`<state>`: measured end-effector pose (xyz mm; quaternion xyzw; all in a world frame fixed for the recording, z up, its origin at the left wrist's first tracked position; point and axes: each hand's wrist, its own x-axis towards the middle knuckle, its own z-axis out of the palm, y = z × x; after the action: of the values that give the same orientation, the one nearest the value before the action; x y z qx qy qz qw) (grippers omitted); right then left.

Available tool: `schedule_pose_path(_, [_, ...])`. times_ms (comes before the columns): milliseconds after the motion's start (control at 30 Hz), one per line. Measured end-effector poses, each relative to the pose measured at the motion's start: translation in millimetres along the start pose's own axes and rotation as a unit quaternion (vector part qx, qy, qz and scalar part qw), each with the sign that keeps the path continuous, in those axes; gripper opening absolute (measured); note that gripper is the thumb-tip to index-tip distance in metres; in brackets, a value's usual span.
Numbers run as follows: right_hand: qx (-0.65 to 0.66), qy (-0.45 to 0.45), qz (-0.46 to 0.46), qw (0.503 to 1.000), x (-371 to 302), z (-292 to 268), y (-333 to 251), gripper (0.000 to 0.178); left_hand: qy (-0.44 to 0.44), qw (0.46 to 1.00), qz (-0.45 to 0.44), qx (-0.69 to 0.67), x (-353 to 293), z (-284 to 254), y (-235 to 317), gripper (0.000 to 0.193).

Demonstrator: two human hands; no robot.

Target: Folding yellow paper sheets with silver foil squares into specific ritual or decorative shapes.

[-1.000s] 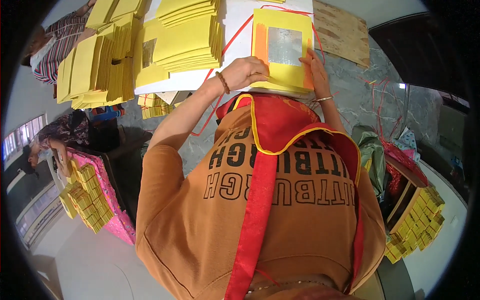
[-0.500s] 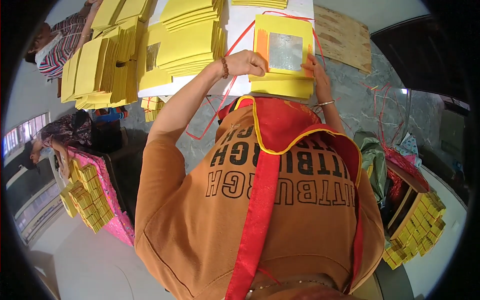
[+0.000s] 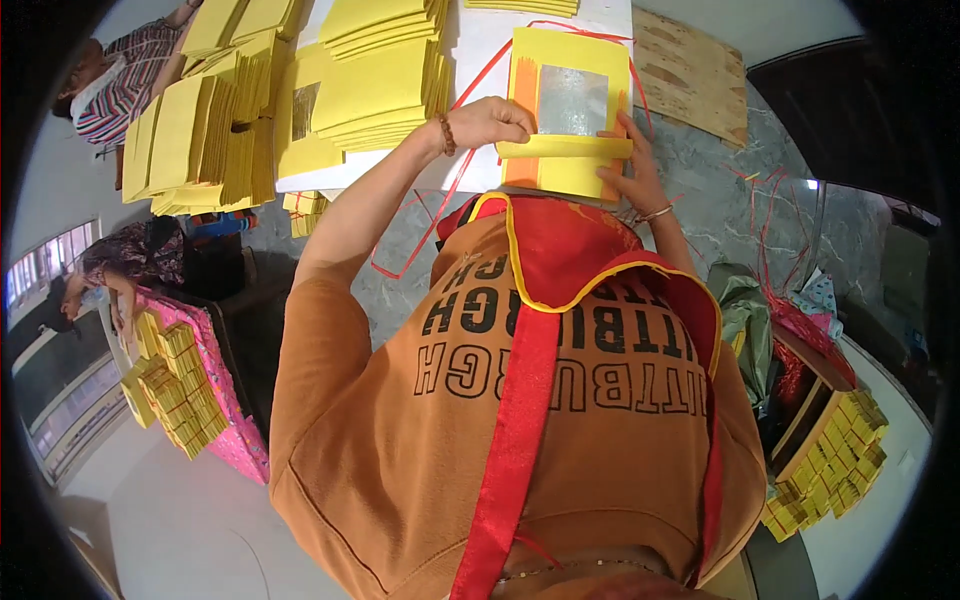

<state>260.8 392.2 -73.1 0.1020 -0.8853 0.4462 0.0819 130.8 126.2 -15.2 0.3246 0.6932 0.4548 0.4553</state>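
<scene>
On the white table [image 3: 470, 60] in front of me lies yellow paper with orange bands and a silver foil square [image 3: 573, 98]. A narrow yellow fold [image 3: 570, 147] crosses it below the square, and more orange-edged yellow paper shows on the near side. My left hand [image 3: 495, 122] is closed at the left end of this fold, its fingertips pinched on the paper. At the right edge, my right hand [image 3: 637, 168] rests with thumb and fingers spread, touching the paper. Red string [image 3: 482, 75] runs around and beside the paper.
Stacks of folded yellow paper [image 3: 375, 95] stand to the left, with more stacks [image 3: 200, 125] beyond. A person in a striped top [image 3: 135, 90] is at the far left. Another person [image 3: 125, 270] works by a pink-covered table [image 3: 235, 400]. Bundled yellow paper [image 3: 835, 465] sits at the lower right.
The near flap of yellow paper has lifted and become a narrow strip, uncovering orange-edged paper below. My right hand has spread its thumb toward the near edge; my left hand has barely moved.
</scene>
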Motion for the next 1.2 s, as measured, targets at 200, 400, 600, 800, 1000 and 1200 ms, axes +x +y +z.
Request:
schedule_pose_path(200, [0.066, 0.008, 0.034, 0.997, -2, 5, 15, 0.029, 0.069, 0.994, 0.075, 0.048, -28, 8, 15, 0.049])
schedule_pose_path(400, [0.123, 0.053, 0.037, 0.990, 3, 2, 12, 0.026, 0.236, 0.879, 0.191, 0.367, -12, 19, -4, 0.034])
schedule_pose_path(600, [-0.203, 0.024, -0.080, 0.976, 15, -41, -31, 0.021, 0.254, 0.894, 0.209, 0.303, -19, 30, 11, 0.021])
schedule_pose_path(800, [0.028, 0.011, 0.180, 0.983, 17, -25, -26, 0.029, 0.290, 0.935, -0.044, 0.198, -12, 40, 23, 0.026])
schedule_pose_path(1000, [0.054, 0.141, 0.210, 0.966, 49, -6, -24, 0.037, 0.396, 0.902, -0.091, 0.146, 15, 34, 12, 0.031])
schedule_pose_path(1200, [0.022, 0.128, 0.268, 0.955, 59, -8, -32, 0.046, 0.412, 0.904, -0.089, 0.074, 25, 29, -8, 0.032])
